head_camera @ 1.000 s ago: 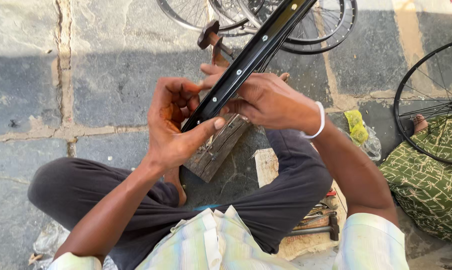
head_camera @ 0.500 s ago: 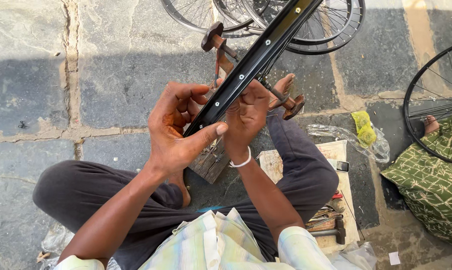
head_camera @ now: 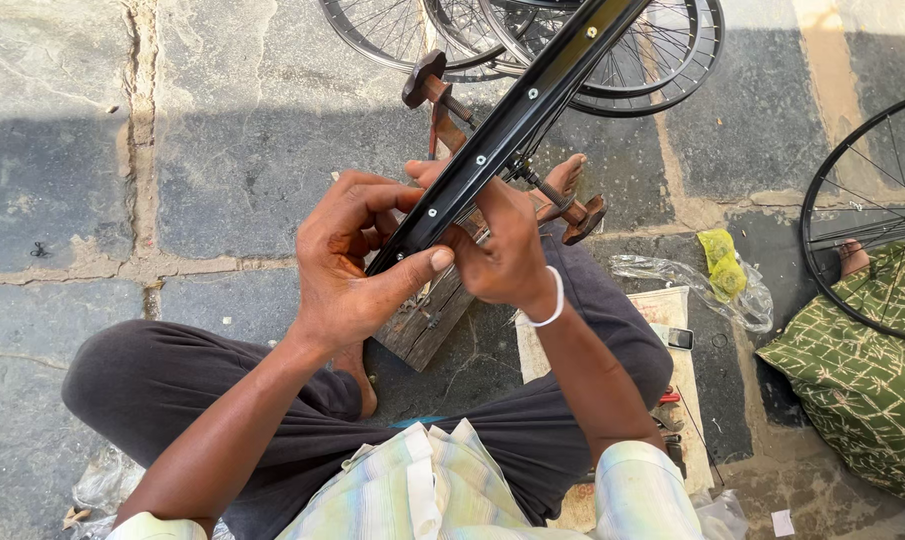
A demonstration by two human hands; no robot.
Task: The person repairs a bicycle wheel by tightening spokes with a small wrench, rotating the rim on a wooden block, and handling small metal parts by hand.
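**Both hands on the black rim, seated over the wooden block**

Nearest to me: striped shirt hem (head_camera: 422, 490) and my crossed legs in dark trousers (head_camera: 172, 400), directly below the rim. One bare foot (head_camera: 357, 385) is tucked under, just below the rim's near end.

Left hand (head_camera: 347, 270): closed around the near end of the black wheel rim (head_camera: 502, 135). Thumb lies pressed along the rim's near edge, fingers curled over the far side. Firm hold.

Right hand (head_camera: 502, 250): also closed on the rim, just right of the left hand and touching it at the thumb. Fingers are bunched against the rim's underside; whether they pinch a small part there, I cannot tell. White bangle (head_camera: 555, 300) on that wrist.

The rim runs diagonally from my hands up and away to the top edge of view, with small holes showing along its inner face.

Under the rim: a worn wooden block (head_camera: 427, 325) on the stone paving, carrying a rusty metal stand with a threaded axle (head_camera: 562, 205) and a round knob (head_camera: 424, 78).

Right of the rim: a yellow cloth on clear plastic (head_camera: 722, 270), then a green patterned fabric (head_camera: 862, 370) and one spoked wheel (head_camera: 872, 210).

Beyond the rim: a stack of spoked wheels (head_camera: 622, 60) flat on the paving.
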